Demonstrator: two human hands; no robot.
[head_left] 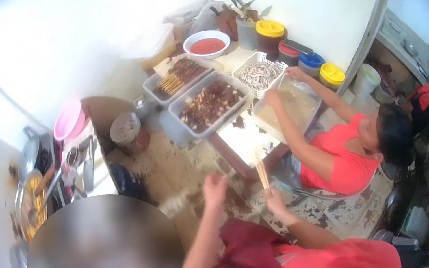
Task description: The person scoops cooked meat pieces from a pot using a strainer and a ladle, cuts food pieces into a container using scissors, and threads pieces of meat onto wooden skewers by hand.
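My right hand [275, 201] is closed around a bunch of bamboo skewers [263, 176], which point up and away from me beside the table's near corner. My left hand [215, 189] is raised to the left of them, fingers curled together; anything inside them is too small to make out. Beyond my hands, a clear plastic container [208, 129] holds dark meat pieces with pale chunks. Behind it, another container [150, 88] has dark skewered pieces with their sticks side by side. A white perforated basket [284, 68] holds thin greyish strips.
At right, a co-worker in a red shirt [339, 155] reaches over a rectangular tub [315, 116]. A bowl of red sauce [207, 46] and lidded jars [332, 76] stand at the back. On the left are a pan of food [34, 183], utensils and a pink basin [68, 119].
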